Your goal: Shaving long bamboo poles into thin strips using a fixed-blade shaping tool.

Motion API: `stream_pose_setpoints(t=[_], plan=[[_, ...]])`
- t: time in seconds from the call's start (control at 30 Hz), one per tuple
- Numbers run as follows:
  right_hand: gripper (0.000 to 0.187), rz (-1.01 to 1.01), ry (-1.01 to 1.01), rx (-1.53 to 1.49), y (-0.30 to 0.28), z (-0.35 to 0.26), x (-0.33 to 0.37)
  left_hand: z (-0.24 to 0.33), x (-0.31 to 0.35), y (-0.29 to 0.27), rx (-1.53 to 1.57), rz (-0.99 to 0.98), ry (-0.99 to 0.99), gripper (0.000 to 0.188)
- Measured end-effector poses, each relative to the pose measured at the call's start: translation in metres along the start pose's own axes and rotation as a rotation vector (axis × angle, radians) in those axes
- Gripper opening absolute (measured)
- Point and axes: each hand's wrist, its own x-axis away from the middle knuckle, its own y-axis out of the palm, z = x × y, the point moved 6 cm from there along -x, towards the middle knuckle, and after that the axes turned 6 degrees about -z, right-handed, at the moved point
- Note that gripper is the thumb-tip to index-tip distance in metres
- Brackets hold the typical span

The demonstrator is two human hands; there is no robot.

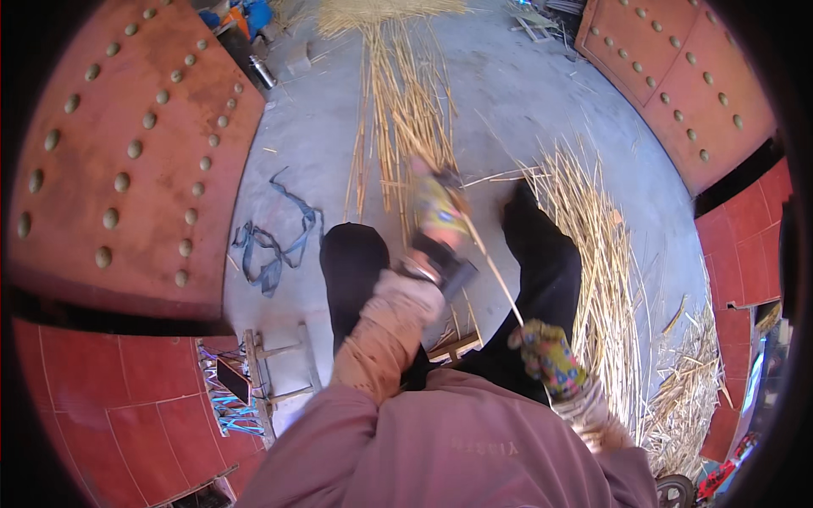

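A thin pale reed stalk (494, 267) slants between my two hands, which both wear patterned gloves. Its near end meets my right hand (550, 356), whose fingers are closed round it beside my right thigh. My left hand (438, 203) is farther out between my knees, at the stalk's far part. Motion smears its fingers, so their grip is unclear. Close to those fingers shows a small dark object (449, 178) too blurred to name. Beyond my left hand, a fan of long reed stalks (398, 118) lies on the floor.
To my right lies a thick pile of reed stalks (601, 271), with shredded husks (686, 398) nearer me. A dark blue strip of cloth (271, 254) is on the grey floor (292, 161) at left. Studded red door leaves (135, 152) flank both sides. A metal flask (262, 72) stands far left.
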Motion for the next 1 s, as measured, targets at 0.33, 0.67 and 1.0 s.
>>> stream_pose_setpoints(t=[0.33,0.67,1.0], plan=[[0.021,0.539,-0.136,0.439,-0.262,0.039,0.132,-0.073,-0.062,-0.072,1.271,0.286,-0.768,0.040],[0.041,-0.051,-0.298,0.531,-0.152,-0.157,-0.198,-0.082,-0.030,-0.053,1.345,-0.090,-0.840,0.039],[0.046,0.314,-0.166,1.673,-0.166,0.044,-0.476,-0.049,-0.041,-0.072,1.287,-0.107,-1.157,0.048]])
